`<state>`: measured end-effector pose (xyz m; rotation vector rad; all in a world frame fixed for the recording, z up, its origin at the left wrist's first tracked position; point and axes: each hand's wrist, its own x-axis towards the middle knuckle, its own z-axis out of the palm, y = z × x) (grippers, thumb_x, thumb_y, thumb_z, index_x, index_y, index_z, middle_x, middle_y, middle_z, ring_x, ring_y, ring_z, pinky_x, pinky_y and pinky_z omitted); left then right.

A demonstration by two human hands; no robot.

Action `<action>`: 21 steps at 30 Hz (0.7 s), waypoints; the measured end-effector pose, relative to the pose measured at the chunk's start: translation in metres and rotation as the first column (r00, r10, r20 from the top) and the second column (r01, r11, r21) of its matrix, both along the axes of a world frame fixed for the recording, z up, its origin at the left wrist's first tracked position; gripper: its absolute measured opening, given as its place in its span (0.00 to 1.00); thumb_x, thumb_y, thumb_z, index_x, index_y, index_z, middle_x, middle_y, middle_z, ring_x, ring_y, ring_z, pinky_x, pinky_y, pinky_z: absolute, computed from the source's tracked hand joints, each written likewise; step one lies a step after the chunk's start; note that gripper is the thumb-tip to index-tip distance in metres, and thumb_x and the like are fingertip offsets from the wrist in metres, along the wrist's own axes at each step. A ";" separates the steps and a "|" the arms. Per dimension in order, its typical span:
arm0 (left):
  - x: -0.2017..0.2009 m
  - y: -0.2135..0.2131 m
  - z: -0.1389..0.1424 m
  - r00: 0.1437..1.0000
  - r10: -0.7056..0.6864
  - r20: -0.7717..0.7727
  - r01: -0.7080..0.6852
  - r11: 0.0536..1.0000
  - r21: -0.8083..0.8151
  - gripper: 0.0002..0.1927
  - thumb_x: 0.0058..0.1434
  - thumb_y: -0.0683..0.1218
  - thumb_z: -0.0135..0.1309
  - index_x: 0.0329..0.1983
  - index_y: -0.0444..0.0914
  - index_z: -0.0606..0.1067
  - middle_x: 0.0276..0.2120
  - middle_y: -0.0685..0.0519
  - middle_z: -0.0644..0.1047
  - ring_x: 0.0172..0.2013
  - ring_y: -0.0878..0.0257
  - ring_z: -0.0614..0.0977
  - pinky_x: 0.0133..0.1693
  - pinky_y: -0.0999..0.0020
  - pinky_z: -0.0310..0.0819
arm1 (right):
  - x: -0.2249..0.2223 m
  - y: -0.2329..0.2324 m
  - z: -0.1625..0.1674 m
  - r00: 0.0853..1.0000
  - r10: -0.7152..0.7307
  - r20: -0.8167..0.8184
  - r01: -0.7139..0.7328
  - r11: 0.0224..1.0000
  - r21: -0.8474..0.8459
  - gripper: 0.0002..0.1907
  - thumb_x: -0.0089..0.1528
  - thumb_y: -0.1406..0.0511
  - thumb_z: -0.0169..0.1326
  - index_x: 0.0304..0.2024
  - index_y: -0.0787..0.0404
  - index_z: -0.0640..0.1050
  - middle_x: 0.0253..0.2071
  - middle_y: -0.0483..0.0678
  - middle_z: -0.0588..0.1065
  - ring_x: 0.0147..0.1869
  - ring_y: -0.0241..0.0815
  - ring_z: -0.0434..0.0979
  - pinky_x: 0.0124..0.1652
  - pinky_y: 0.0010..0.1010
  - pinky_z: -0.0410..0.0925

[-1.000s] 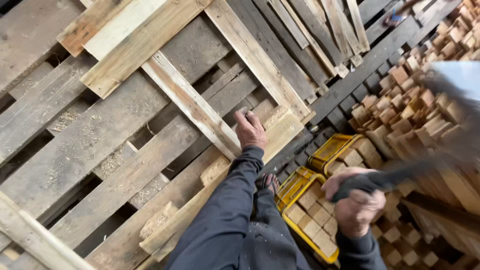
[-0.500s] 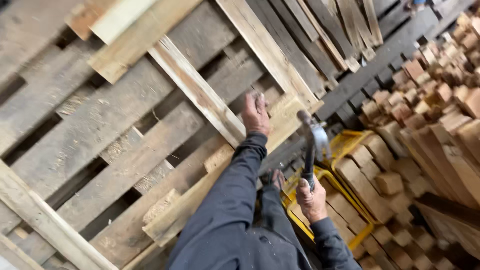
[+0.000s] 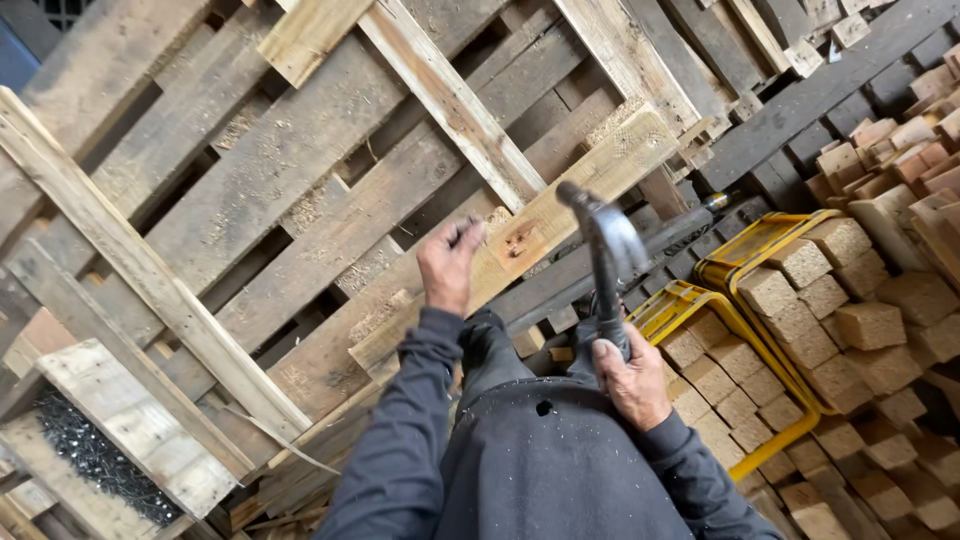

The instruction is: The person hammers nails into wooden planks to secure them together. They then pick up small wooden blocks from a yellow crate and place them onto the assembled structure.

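Your right hand (image 3: 632,378) is wrapped tight round the hammer (image 3: 604,262) handle, head raised w/ the curved claw end up at approx 12 o'clock from your fist. Your left hand (image 3: 450,262) sits at approx 9 o'clock from the hammer head, fingers pinched together at the edge of the pale plank (image 3: 560,205); looks like they pinch sthg small, prob a nail, but too tiny to tell for sure.

Progress, as a judgement: the plank already lies across the grey pallet boards (image 3: 250,170), and there's a reddish mark w/ small dark dots on it just right of your left fingertips, maybe nail heads already in. That spot sits between your two hands, approx 10 o'clock from the hammer grip and near the head. So the board seems placed and partly fixed; the strike on this spot isn't landed yet, since the hammer is up off the wood.

Yellow crates (image 3: 745,340) of wood blocks (image 3: 800,290) at approx 3 o'clock from your right hand, well clear of the swing. A tray of dark nails (image 3: 90,455) lies far at 8 o'clock.
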<state>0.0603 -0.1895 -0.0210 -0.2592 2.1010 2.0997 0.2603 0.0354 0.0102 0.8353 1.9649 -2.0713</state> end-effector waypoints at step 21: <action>-0.022 -0.102 -0.080 0.853 -0.379 0.359 0.167 0.849 0.501 0.09 0.71 0.42 0.51 0.49 0.33 0.76 0.37 0.50 0.81 0.31 0.68 0.80 0.31 0.74 0.73 | 0.009 -0.118 -0.015 0.832 -0.441 0.337 0.416 0.897 0.148 0.19 0.66 0.54 0.53 0.34 0.64 0.73 0.18 0.47 0.68 0.15 0.36 0.64 0.19 0.29 0.60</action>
